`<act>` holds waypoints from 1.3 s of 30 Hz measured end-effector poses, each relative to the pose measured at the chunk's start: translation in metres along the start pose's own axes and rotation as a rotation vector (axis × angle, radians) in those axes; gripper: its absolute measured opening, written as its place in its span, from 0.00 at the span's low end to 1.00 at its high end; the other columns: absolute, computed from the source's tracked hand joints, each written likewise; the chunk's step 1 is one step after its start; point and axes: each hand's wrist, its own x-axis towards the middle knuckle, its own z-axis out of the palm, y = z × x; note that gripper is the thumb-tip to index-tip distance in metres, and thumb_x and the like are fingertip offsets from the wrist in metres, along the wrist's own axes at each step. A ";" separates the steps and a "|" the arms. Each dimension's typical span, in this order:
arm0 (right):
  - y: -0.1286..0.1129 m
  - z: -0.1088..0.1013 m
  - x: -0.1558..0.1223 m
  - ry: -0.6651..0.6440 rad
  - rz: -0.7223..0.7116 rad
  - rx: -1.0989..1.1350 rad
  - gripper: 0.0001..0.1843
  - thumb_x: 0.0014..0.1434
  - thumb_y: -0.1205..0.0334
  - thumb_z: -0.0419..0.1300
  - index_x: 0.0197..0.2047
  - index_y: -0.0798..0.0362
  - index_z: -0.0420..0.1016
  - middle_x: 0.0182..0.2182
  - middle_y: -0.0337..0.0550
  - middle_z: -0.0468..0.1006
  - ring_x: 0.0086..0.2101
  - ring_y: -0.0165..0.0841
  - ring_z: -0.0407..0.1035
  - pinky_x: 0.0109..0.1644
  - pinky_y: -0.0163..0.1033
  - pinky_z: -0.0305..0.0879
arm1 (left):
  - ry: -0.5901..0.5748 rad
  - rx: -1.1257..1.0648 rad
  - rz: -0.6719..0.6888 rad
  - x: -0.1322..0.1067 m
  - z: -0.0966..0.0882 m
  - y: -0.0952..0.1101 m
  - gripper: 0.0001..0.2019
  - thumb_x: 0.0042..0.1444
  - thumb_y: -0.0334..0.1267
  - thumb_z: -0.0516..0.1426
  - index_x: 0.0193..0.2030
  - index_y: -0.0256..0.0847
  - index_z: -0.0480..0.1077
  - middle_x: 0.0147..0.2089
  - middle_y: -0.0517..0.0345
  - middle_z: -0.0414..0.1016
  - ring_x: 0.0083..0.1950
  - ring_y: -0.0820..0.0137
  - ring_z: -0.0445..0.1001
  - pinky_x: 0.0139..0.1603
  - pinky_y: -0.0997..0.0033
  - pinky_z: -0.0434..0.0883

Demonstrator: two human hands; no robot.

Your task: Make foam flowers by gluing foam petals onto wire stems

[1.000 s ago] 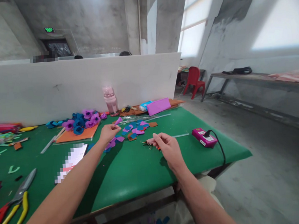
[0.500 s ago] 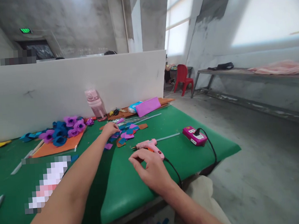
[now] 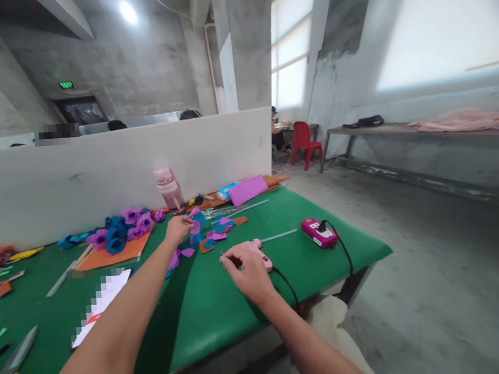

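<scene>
at the near left corner of the green-covered bench (image 3: 212, 326) lie grey-bladed metal scissors with a yellow handle (image 3: 16, 360). the right hand (image 3: 250, 271) reaches over the bench, fingers curled and thumb bent in close to the forefinger; whether anything sits between the tips, i cannot tell.

partly behind it, on the bench, is a pale pink plastic glue gun (image 3: 264, 256), with a red switch on its grip, a translucent glue stick (image 3: 281, 235) jutting from its back and a black cable below. a magenta socket box (image 3: 319, 233) sits to its right.

beyond the gun spread small petal-shaped pieces (image 3: 216, 235) in purple, blue and brown, flat, matt and overlapping. at their left edge the left hand (image 3: 178, 231) has thumb and fingers drawn together against purple and blue ones; which it pinches, if any, i cannot tell.

farther left, finished-looking purple and blue cupped flowers (image 3: 115, 245) crowd an orange sheet (image 3: 109, 258). a pink translucent bottle (image 3: 168, 188) stands behind, before a white partition (image 3: 213, 155).
</scene>
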 end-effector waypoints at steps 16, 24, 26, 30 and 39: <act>0.010 0.017 0.003 0.021 0.209 0.254 0.18 0.52 0.59 0.56 0.47 0.52 0.67 0.40 0.45 0.72 0.24 0.26 0.66 0.27 0.33 0.65 | -0.190 -0.732 -0.124 -0.085 -0.033 0.032 0.13 0.40 0.42 0.59 0.28 0.41 0.59 0.13 0.75 0.49 0.12 0.83 0.43 0.13 0.80 0.44; 0.010 0.044 -0.016 -0.242 0.497 0.524 0.13 0.48 0.54 0.59 0.28 0.56 0.66 0.15 0.34 0.68 0.14 0.23 0.63 0.16 0.27 0.61 | -0.337 -1.021 -0.268 -0.195 -0.027 0.043 0.14 0.41 0.40 0.62 0.31 0.39 0.62 0.16 0.73 0.57 0.12 0.86 0.44 0.13 0.81 0.41; 0.010 0.045 -0.019 -0.292 0.519 0.535 0.12 0.47 0.55 0.60 0.25 0.56 0.65 0.15 0.34 0.69 0.14 0.23 0.62 0.15 0.27 0.61 | -0.358 -1.034 -0.270 -0.203 -0.029 0.036 0.17 0.40 0.40 0.63 0.37 0.39 0.64 0.22 0.70 0.63 0.13 0.87 0.45 0.13 0.81 0.40; 0.010 0.046 -0.023 -0.404 0.561 0.534 0.13 0.45 0.55 0.61 0.24 0.56 0.64 0.16 0.34 0.70 0.14 0.23 0.62 0.14 0.28 0.61 | -0.387 -1.020 -0.307 -0.206 -0.034 0.020 0.16 0.40 0.41 0.63 0.35 0.35 0.67 0.17 0.72 0.56 0.13 0.86 0.43 0.14 0.79 0.40; 0.008 0.050 -0.025 -0.465 0.581 0.485 0.12 0.45 0.57 0.61 0.24 0.56 0.65 0.15 0.34 0.70 0.14 0.22 0.62 0.15 0.27 0.62 | -0.368 -0.917 -0.311 -0.209 -0.031 0.007 0.16 0.42 0.46 0.61 0.32 0.36 0.67 0.14 0.72 0.51 0.13 0.84 0.42 0.14 0.78 0.39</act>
